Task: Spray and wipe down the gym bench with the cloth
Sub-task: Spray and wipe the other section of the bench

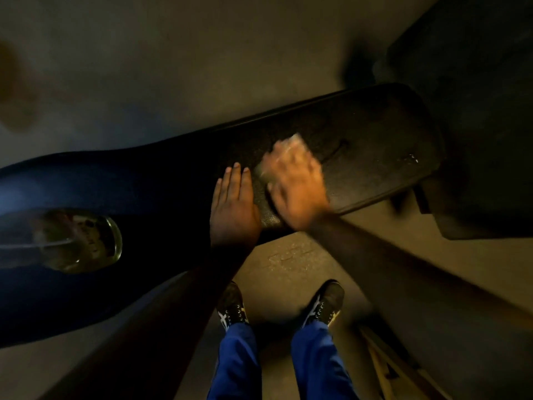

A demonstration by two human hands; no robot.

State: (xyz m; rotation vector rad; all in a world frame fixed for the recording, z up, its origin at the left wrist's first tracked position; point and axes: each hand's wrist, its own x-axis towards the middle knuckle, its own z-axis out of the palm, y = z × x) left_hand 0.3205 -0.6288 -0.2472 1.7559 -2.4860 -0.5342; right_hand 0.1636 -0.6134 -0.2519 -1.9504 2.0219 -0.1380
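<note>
Cloth (291, 148) lies on the gym bench (375, 145) pad, under the right hand (297, 186), just beside the left hand (233, 206). Right grip: fingers spread, pressing the cloth flat; blurred. Left grip wide, palm resting on the pad. Cloth looks thin, soft, probably damp; best driven by palm pressure. Pad likely slick.

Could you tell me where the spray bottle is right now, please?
In the head view, the spray bottle stands on the gym bench at its left end, well left of the left hand resting flat on the pad.
</note>
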